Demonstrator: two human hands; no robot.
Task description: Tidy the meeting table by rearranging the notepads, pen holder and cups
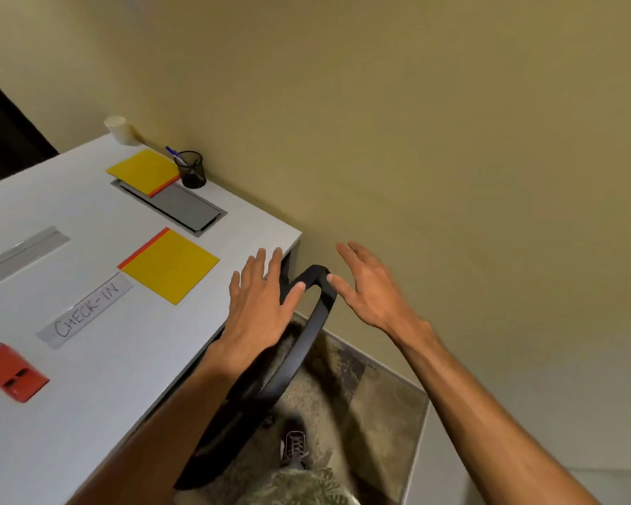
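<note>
Notepads with flat yellow covers and an orange strip along one edge lie on the big white meeting table (99, 377), and there are two of them. One yellow notepad (170, 266) lies near the table's corner, just past the left hand (261, 304). The other yellow notepad (144, 171) lies farther along the table, with one end over a grey metal cable hatch (183, 209) set into the top. A black mesh pen holder (192, 169) stands just beside that far notepad, close to the tan wall (416, 122), and a blue pen (174, 153) sticks out of it. A white paper cup (121, 130) stands past the pen holder at the table's far edge. A white label that reads CHECK-IN (86, 311) lies beside the near notepad. A small red box (11, 371) sits near the table's left side. Both hands are open with fingers spread and hold nothing. The left hand hovers over the table's corner. The right hand (370, 289) is off the table, and both thumbs are close to the curved black chair back (306, 329) between them.
</note>
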